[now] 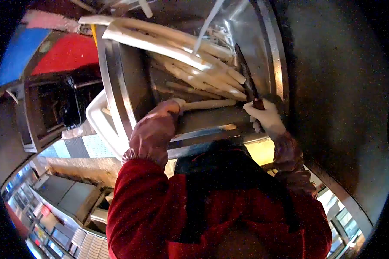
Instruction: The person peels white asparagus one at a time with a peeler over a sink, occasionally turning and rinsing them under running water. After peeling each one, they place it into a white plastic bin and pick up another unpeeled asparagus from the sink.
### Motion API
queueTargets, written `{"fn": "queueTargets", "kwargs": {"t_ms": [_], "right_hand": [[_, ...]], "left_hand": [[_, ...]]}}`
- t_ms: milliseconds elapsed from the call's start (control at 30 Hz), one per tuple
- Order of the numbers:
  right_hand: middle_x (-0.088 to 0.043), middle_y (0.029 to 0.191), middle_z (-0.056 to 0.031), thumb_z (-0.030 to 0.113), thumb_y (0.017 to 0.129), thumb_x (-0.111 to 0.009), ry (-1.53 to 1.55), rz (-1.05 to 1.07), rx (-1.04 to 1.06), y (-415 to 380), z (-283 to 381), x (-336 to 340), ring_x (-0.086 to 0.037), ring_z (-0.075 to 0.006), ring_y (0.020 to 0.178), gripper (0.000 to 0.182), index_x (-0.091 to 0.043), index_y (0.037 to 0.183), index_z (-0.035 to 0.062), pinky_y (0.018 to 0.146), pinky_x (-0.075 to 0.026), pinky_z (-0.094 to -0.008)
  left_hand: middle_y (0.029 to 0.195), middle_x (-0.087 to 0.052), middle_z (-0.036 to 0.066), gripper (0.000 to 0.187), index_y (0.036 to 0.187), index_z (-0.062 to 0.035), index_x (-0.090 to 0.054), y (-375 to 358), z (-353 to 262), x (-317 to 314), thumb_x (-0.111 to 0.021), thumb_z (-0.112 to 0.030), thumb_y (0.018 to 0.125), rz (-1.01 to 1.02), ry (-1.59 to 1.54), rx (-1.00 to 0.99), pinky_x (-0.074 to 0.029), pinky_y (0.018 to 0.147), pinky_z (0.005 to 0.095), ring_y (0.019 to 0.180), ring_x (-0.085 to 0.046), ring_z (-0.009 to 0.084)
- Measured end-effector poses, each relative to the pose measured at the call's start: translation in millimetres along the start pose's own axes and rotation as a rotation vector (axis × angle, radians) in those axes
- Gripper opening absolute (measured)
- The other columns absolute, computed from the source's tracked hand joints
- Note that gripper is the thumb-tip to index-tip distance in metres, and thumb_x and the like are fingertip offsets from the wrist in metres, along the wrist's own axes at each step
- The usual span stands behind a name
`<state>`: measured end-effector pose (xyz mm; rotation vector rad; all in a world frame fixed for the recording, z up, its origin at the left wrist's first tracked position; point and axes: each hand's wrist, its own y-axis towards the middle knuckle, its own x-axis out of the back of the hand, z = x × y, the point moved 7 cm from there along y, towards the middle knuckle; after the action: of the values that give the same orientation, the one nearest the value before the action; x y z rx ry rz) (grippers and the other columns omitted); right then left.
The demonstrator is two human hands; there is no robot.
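My left hand (178,103) is closed around one end of a long pale stalk (212,104), which lies crosswise near the close side of a metal sink (126,108). In my right hand (267,117) is a knife (243,64), gripped by its dark handle, its long dark blade pointing up and away from me. The blade runs alongside the right ends of a heap of long, pale peeled stalks (173,49). Several of these stalks rest over the sink's left rim and slant down into the basin. The stalk's left tip is hidden by my hand.
A thin pale strip (207,26) hangs across the heap. Light scraps (220,33) lie at the sink's back. A white plastic tub (100,123) stands left of the sink, with a black plastic bag (70,103) beyond it. A dark flat surface (337,99) borders the right side.
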<state>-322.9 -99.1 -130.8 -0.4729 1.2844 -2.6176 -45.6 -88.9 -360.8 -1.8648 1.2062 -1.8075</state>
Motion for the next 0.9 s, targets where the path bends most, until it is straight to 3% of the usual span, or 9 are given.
{"fn": "queueTargets", "kwargs": {"t_ms": [300,367,433,567,700,767,800,833,900], "right_hand": [[-0.049,0.062,-0.0011,0.023,0.082,-0.065,0.184,-0.018,0.173,-16.1,8.7,22.4,-0.047,-0.0093,0.045,0.021,-0.055,0.087,0.0050,0.038,-0.036,-0.0248],[-0.050,0.062,-0.0009,0.021,0.082,-0.065,0.192,-0.035,0.264,-16.0,22.7,19.3,-0.047,-0.0086,0.045,0.019,-0.055,0.087,0.0055,0.039,-0.037,-0.0239],[-0.053,0.064,-0.0019,0.019,0.081,-0.065,0.190,-0.041,0.338,-14.3,40.4,15.2,-0.051,-0.0107,0.051,0.020,-0.055,0.089,0.0028,0.045,-0.041,-0.0262],[-0.060,0.070,-0.0089,0.017,0.078,-0.066,-0.340,-0.344,0.613,13.3,71.8,14.6,-0.059,-0.0185,0.066,0.028,-0.055,0.094,-0.0031,0.062,-0.047,-0.0315],[-0.062,0.084,-0.0187,0.025,0.079,-0.065,-0.750,-0.330,0.707,-18.6,116.7,-29.8,-0.062,-0.0309,0.075,0.034,-0.056,0.102,0.0026,0.067,-0.050,-0.0377],[-0.062,0.084,-0.0163,0.028,0.077,-0.065,-0.816,-0.463,1.277,-40.9,131.9,-54.6,-0.062,-0.0300,0.074,0.033,-0.057,0.098,0.0047,0.067,-0.050,-0.0382],[-0.063,0.090,-0.0130,0.027,0.076,-0.065,-1.057,-0.398,1.280,-43.9,140.0,-64.8,-0.063,-0.0285,0.074,0.031,-0.057,0.099,0.0079,0.067,-0.050,-0.0382],[-0.063,0.090,-0.0130,0.027,0.076,-0.065,-1.054,-0.397,1.282,-50.4,154.6,-59.8,-0.063,-0.0285,0.074,0.031,-0.057,0.099,0.0079,0.067,-0.050,-0.0382],[-0.064,0.089,-0.0129,0.024,0.076,-0.064,-1.074,-0.294,0.796,-22.6,171.5,-35.7,-0.063,-0.0285,0.073,0.030,-0.059,0.101,0.0080,0.065,-0.049,-0.0390]], "left_hand": [[0.067,-0.054,0.008,0.031,0.092,-0.0045,-0.058,-112.4,-32.7,122.9,-0.071,-0.026,0.074,0.252,-0.326,-0.159,-0.047,0.052,0.0339,0.057,-0.056,0.0202],[0.069,-0.052,0.004,0.037,0.104,-0.0049,-0.053,-145.5,-25.4,155.3,-0.069,-0.020,0.075,0.131,-1.248,-0.040,-0.045,0.046,0.0294,0.057,-0.054,0.0155],[0.074,-0.049,0.001,0.043,0.114,-0.0068,-0.046,-153.9,-32.6,175.8,-0.068,-0.013,0.077,0.119,-1.389,-0.064,-0.048,0.047,0.0283,0.061,-0.053,0.0137],[0.078,-0.052,0.003,0.051,0.125,-0.0095,-0.036,-156.8,-48.4,213.0,-0.064,-0.007,0.082,-0.092,-1.780,-0.485,-0.056,0.057,0.0337,0.063,-0.056,0.0156],[0.071,-0.055,0.006,0.037,0.115,-0.0026,-0.045,-165.1,-56.7,218.7,-0.062,-0.004,0.082,-0.183,-1.904,-0.470,-0.051,0.050,0.0335,0.056,-0.057,0.0187],[0.065,-0.058,0.008,0.017,0.098,0.0005,-0.055,-155.5,-47.8,200.8,-0.060,-0.008,0.084,-0.014,-1.886,-0.458,-0.050,0.049,0.0319,0.052,-0.058,0.0199],[0.060,-0.059,0.010,0.012,0.083,0.0000,-0.059,-169.4,-49.4,207.0,-0.059,-0.011,0.085,-0.122,-1.864,-0.239,-0.049,0.047,0.0314,0.049,-0.058,0.0205],[0.056,-0.055,0.008,0.021,0.099,0.0018,-0.055,-170.5,-47.5,201.9,-0.061,-0.006,0.080,-0.052,-1.835,-0.221,-0.048,0.044,0.0301,0.046,-0.056,0.0190],[0.055,-0.050,0.005,0.043,0.115,0.0028,-0.046,-189.1,-55.3,217.5,-0.062,0.001,0.075,-0.202,-1.772,-0.467,-0.047,0.044,0.0276,0.043,-0.051,0.0162]]}}
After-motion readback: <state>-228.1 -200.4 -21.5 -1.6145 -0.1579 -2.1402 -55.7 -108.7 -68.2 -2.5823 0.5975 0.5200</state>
